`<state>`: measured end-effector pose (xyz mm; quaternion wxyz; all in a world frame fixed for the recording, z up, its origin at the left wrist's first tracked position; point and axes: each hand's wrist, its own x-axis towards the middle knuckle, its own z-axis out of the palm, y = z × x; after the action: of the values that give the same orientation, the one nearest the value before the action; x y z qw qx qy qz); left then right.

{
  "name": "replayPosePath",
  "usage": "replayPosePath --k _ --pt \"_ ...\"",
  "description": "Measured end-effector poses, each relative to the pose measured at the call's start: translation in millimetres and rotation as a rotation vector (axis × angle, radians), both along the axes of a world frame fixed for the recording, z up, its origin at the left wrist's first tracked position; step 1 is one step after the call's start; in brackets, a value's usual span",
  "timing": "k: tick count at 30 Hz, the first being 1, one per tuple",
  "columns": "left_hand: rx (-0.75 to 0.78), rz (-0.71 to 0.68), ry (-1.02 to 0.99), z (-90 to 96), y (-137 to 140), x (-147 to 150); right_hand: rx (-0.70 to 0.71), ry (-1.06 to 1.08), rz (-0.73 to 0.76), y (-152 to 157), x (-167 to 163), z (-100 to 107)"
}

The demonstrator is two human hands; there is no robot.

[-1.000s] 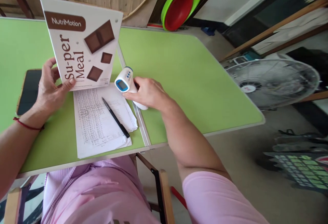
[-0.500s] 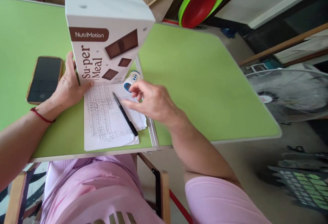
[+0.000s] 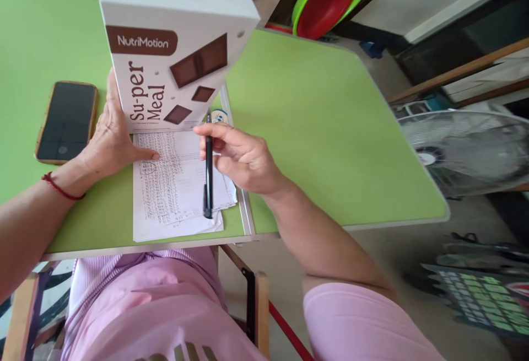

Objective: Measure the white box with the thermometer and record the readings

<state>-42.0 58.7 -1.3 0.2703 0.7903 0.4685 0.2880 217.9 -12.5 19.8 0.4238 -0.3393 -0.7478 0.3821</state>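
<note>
My right hand is closed on a black pen, pinched near its upper part and held roughly upright over handwritten papers. Beside the papers stands a white NutriMotion Su-per Meal box, upright on the green table. My left hand rests at the box's left side with its fingers stretched along it. Its thumb is spread out over the top of the papers. Behind the pen, a small white and blue device is mostly hidden by my right hand and the box.
A phone lies left of my left hand. The green table has a metal seam right of the papers. Beyond it are green and red basins and a fan on the right.
My right hand has picked up the pen from the papers and tilted it more upright. My left thumb has moved off the box's lower edge onto the papers.
</note>
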Motion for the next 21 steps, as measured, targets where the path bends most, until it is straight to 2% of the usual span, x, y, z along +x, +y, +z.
replayPosePath --k 5,8,11,17,21 --pt "0.007 0.000 0.000 -4.8 1.2 -1.9 -0.118 0.121 -0.007 -11.6 -14.9 -13.5" --pt "0.006 -0.008 -0.018 -6.0 1.2 -1.9 -0.213 0.064 -0.050 -16.1 -20.8 -14.9" --pt "-0.004 0.002 -0.015 -5.1 0.8 -1.5 -0.252 0.014 -0.110 -16.3 -25.2 -13.3" --pt "0.020 -0.010 -0.053 -7.9 2.0 -2.7 -0.168 -0.026 -0.220 -15.0 -31.4 -16.9" --pt "0.052 -0.013 -0.077 -15.5 3.7 -4.1 -0.145 -0.070 -0.233 -14.2 -32.4 -17.3"
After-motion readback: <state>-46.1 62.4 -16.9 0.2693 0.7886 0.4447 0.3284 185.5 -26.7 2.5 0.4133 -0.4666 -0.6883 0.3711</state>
